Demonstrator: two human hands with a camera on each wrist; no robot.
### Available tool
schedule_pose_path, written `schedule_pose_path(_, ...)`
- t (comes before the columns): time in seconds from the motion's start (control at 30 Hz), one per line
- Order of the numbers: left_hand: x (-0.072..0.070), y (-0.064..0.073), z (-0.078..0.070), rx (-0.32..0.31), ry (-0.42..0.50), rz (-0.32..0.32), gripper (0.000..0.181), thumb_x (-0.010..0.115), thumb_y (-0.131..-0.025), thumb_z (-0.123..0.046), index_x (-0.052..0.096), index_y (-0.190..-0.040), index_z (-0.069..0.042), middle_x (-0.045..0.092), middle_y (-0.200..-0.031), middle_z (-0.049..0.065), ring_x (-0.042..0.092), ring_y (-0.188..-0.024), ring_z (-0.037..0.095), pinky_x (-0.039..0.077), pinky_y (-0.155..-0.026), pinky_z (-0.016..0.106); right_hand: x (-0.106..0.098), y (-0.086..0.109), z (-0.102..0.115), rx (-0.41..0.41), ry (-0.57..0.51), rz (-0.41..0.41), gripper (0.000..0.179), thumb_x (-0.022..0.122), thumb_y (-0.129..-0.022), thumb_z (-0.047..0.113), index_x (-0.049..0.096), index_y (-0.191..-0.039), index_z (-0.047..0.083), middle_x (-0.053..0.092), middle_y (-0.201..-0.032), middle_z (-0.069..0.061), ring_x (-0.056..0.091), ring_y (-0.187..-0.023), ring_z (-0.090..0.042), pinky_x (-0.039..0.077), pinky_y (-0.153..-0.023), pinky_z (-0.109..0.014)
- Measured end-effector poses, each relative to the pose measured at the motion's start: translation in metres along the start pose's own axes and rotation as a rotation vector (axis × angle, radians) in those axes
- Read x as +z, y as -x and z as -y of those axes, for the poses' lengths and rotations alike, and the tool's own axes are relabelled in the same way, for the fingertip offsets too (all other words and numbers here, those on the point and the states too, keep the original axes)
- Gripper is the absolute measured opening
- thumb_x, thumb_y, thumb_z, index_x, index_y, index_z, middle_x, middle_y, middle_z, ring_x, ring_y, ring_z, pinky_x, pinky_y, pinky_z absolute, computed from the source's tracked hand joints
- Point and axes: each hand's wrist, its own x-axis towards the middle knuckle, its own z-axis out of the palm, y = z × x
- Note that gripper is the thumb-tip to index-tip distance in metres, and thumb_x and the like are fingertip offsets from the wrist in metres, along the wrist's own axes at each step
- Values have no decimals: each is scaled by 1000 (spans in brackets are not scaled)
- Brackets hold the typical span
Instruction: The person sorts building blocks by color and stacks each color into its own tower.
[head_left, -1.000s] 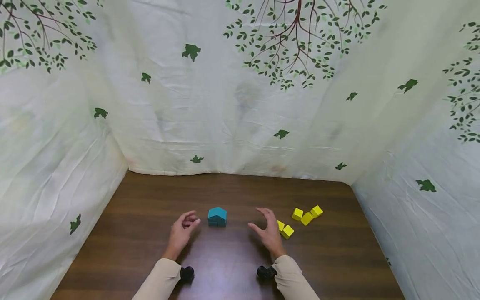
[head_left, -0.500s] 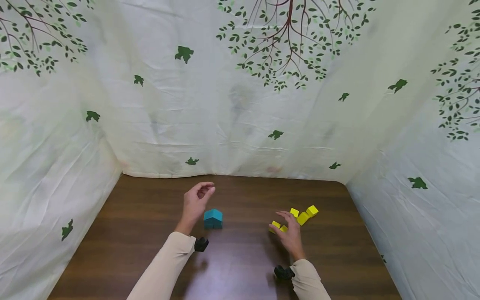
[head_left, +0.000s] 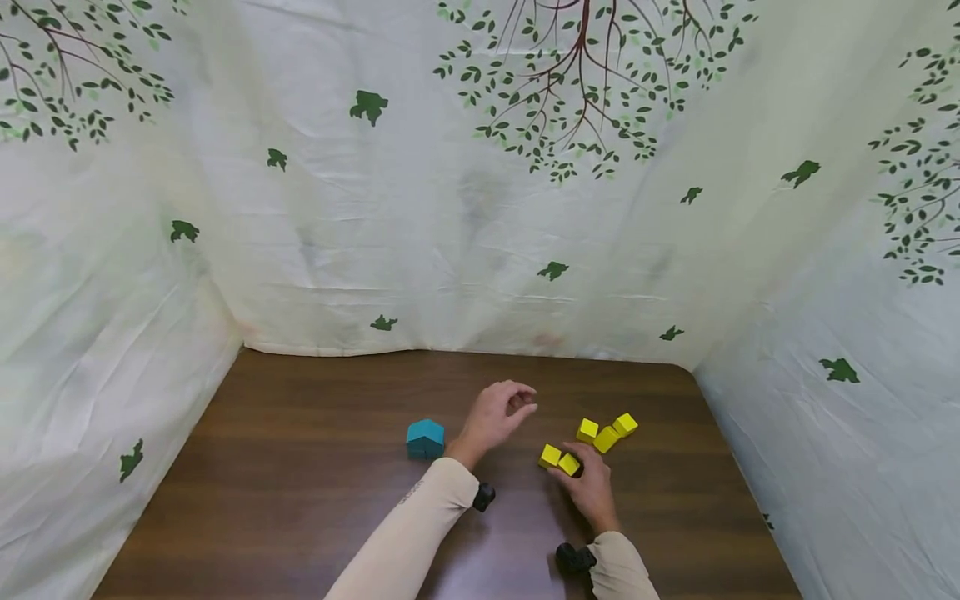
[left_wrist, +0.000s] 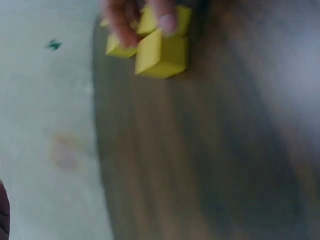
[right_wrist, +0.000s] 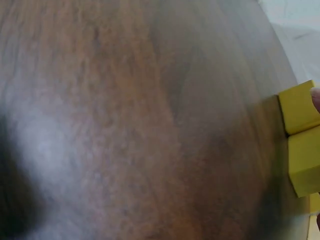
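On the brown wood-grain table (head_left: 322, 467), the two nearer solid yellow cubes (head_left: 561, 462) are being flanked by the thumb and fingers of the right hand (head_left: 592, 487); whether either is being pinched cannot be told. Nothing is being held by the loosely curled left hand (head_left: 492, 418). With any uneven squeeze, splitting the pair is being risked.

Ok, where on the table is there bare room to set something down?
Table left of the blue shape, and right of the yellow cubes up to the cloth. Crowded: around those cubes, with the right hand at two and the left hand nearby.
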Motion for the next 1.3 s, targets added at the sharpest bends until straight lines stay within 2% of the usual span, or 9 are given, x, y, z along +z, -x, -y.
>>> schedule_pose_path(0.17, 33, -1, 2, -21, -49, 166, 28, 67, -92, -24, 67, -116, -9, 65, -105, 3, 61, -88, 21, 49, -75, 26, 3, -2, -2, 23, 12, 45, 44, 82, -77, 21, 67, -115, 3, 64, -114, -15, 56, -109, -35, 33, -97, -59)
schedule_pose_path(0.4, 58, 1, 14, -34, -87, 334, 35, 68, -91, -18, 62, -124, -7, 62, -118, 8, 59, -83, 13, 48, -74, 23, 10, -4, -2, 57, 26, 76, 38, 79, -80, 12, 66, -114, 1, 65, -111, -14, 58, -104, -32, 44, -91, -51)
schedule_pose_path(0.5, 67, 4, 20, -30, -105, 390, 37, 68, -90, -11, 60, -127, -6, 61, -122, 7, 59, -81, 12, 48, -73, 22, 12, -6, -2, 25, 24, 67, 36, 79, -80, 10, 68, -113, 0, 67, -110, -14, 60, -101, -32, 47, -87, -49)
schedule_pose_path(0.6, 75, 9, 26, -40, -107, 413, 40, 69, -87, -7, 61, -126, -6, 62, -118, 6, 56, -78, 10, 47, -71, 22, 12, -8, -3, -19, 23, 55, 36, 79, -79, 12, 68, -111, -2, 68, -107, -16, 62, -96, -32, 48, -82, -48)
schedule_pose_path(0.73, 85, 16, 35, -87, -82, 422, 39, 73, -84, -7, 65, -121, -7, 65, -110, 4, 54, -77, 8, 46, -70, 21, 9, -7, -3, -64, 34, 28, 37, 79, -80, 16, 68, -109, -4, 69, -103, -17, 62, -91, -30, 49, -77, -43)
schedule_pose_path(0.83, 89, 21, 39, -116, -61, 408, 38, 75, -83, -9, 66, -120, -8, 66, -111, 4, 57, -84, 9, 46, -73, 22, 8, -6, -3, -51, 29, 30, 37, 79, -79, 13, 68, -109, -5, 68, -103, -18, 62, -91, -30, 49, -78, -44)
schedule_pose_path(1.0, 89, 29, 43, -128, -33, 330, 33, 77, -81, -13, 68, -112, -7, 68, -106, 4, 57, -83, 10, 46, -71, 22, 11, -6, -1, -13, 40, 57, 35, 80, -78, 8, 70, -110, -1, 69, -105, -15, 62, -95, -31, 46, -86, -50)
schedule_pose_path(1.2, 84, 33, 48, -167, 70, 230, 32, 78, -80, -10, 68, -110, -6, 67, -95, 4, 50, -65, 3, 44, -61, 19, 15, -11, 5, -130, 124, -2, 35, 81, -76, 11, 71, -109, 4, 70, -102, -10, 62, -97, -30, 29, -88, -49)
schedule_pose_path(1.3, 80, 34, 48, -223, 161, 156, 33, 77, -80, -9, 68, -111, -5, 67, -96, 6, 51, -63, 4, 44, -58, 20, 16, -15, 11, -160, 123, -18, 36, 82, -75, 11, 71, -109, 4, 70, -104, -10, 60, -99, -30, 26, -90, -50)
